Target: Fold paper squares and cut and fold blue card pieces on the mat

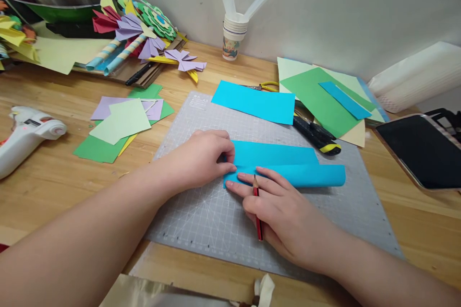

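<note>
A sheet of blue paper [270, 153] lies on the grey cutting mat [201, 220], its near side folded over in a long flap that lifts at the right end. At the sheet's left end, my left hand [205, 158] is closed, thumb and fingertips pinching the edge by the fold. My right hand [277, 206] presses its outstretched fingers on the flap. A red and black pencil [257, 211] is tucked between its thumb and fingers, point facing away from me. Another blue paper strip [255, 103] lies flat behind the folded sheet.
A black and yellow utility knife [319, 136] and yellow-handled tool [268, 86] lie behind. Green paper [320, 100] and a tablet [421, 148] are at right. Paper scraps [122, 122], a glue gun [32, 129] and paper flowers [133, 29] sit left. Paper cups [232, 38] hold clear sticks.
</note>
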The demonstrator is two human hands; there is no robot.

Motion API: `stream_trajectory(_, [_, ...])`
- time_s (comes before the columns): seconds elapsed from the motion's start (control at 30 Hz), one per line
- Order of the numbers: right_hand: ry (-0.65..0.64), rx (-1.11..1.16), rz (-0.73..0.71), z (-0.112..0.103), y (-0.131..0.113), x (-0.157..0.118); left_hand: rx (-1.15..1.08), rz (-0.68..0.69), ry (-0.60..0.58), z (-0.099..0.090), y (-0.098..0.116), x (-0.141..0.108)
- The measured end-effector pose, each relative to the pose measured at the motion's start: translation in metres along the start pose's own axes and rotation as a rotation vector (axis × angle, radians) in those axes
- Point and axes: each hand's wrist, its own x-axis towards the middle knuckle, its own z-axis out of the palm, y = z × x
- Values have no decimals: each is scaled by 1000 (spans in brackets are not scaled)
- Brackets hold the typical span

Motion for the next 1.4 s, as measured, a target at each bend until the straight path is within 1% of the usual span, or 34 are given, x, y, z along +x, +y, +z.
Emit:
stream_trajectory(0.2, [-12,-6,0,1,-1,0,-18,-1,10,-2,-4,0])
stream_trajectory(0.4, [-31,-9,-3,-1,-1,2,3,-68,125,-4,-9,0])
stream_trajectory(0.47, [-32,-13,-9,-2,0,2,2,-77,140,-4,-10,0])
stream_trajectory(0.7, [-31,7,-23,-4,2,3,-5,-76,134,-5,-10,0])
stream_trajectory(0.9, [-39,5,-30,-4,3,2,-18,-64,106,-4,-11,0])
stream_trajectory(1.23, [-95,0,-18,-4,4,1,-37,-63,101,-3,-10,-1])
stream_trajectory(1.4, [-90,-16,-14,-3,2,1,-40,-75,91,-4,-10,0])
